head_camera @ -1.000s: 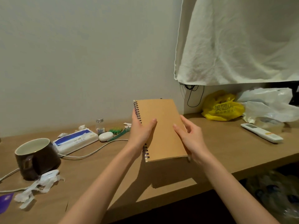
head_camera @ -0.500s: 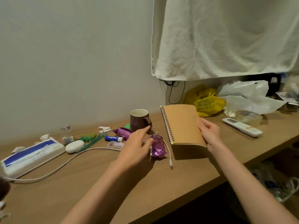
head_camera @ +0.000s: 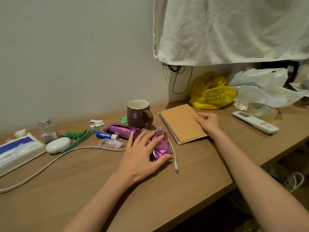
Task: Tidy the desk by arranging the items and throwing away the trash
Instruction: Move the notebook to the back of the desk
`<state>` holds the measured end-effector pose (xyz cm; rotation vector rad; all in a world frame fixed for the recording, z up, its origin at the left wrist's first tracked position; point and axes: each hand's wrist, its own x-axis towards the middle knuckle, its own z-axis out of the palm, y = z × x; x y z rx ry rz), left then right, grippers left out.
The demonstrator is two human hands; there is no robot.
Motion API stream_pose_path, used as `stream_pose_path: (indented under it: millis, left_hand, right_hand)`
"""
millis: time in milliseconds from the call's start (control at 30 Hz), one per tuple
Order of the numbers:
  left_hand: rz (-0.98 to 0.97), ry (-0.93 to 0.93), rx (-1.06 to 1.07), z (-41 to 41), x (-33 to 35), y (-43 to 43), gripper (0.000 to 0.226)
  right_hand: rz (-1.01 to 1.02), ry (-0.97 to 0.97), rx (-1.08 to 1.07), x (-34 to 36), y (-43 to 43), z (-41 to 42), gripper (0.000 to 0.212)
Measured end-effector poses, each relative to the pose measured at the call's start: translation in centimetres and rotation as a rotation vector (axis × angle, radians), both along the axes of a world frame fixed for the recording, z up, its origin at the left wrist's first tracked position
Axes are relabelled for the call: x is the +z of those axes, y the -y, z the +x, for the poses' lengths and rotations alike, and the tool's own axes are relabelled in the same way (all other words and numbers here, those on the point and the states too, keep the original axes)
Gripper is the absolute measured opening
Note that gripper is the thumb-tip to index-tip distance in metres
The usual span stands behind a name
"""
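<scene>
A tan spiral-bound notebook (head_camera: 181,123) lies closed and flat on the table (head_camera: 83,185), its coil to the left and its right edge held by the right hand (head_camera: 209,123), while just left of it a crumpled shiny purple wrapper (head_camera: 161,145) sits gripped between the left hand (head_camera: 142,158)'s fingers and thumb.

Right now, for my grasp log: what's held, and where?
Left hand grips purple packet, near end; right hand holds notebook, right edge.
</scene>
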<state>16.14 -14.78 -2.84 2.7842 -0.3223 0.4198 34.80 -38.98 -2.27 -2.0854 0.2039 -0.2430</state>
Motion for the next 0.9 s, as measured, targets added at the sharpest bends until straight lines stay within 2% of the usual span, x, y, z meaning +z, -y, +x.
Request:
stream_pose_path:
  millis: [200,333,433,567,900]
  left_hand:
    - [-0.016,0.001,0.016,0.0,-0.1,0.0,0.078]
    - [-0.017,-0.008,0.034,0.2,-0.1,0.0,0.078]
    - [-0.011,-0.015,0.044,0.3,-0.3,0.0,0.075]
    - [-0.014,-0.024,0.058,0.4,-0.4,0.0,0.070]
    - [-0.013,-0.035,0.076,0.1,-0.1,0.0,0.070]
  right_hand:
    - [-0.530,0.102,-0.068,0.1,-1.8,0.0,0.035]
    - [-0.725,0.206,0.016,0.8,-2.3,-1.6,0.041]
    - [-0.778,0.154,0.160,1.2,-2.7,-4.1,0.044]
    - [-0.870,-0.141,0.328,-0.1,-2.7,-6.0,0.057]
    - [-0.862,-0.063,0.392,-1.2,-4.1,-3.1,0.057]
